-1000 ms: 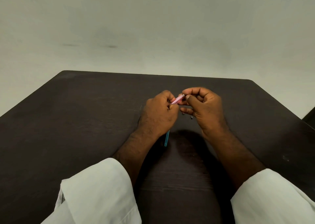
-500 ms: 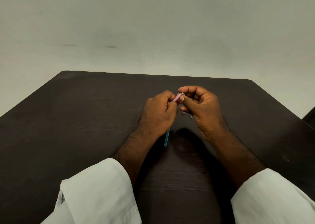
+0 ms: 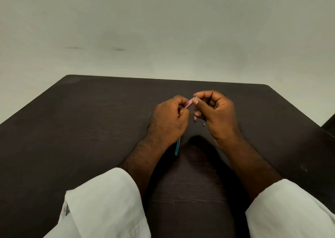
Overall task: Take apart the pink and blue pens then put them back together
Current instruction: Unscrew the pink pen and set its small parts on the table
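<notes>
Plastic this thin is likely feeling light, stiff and slippery, so pinching near the ends is seeming wisest. The left hand [image 3: 170,118] is curling round the pink pen [image 3: 188,104], hiding most of the blue pen [image 3: 177,146] lying on the table [image 3: 90,129] beneath. The pink pen is slanting up and rightward, its tip being pinched by the right hand [image 3: 215,111].

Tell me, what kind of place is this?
Probably a plain indoor room. A dark table stands before a bare pale wall, and the left hand and right hand hold a pink pen above it.
</notes>
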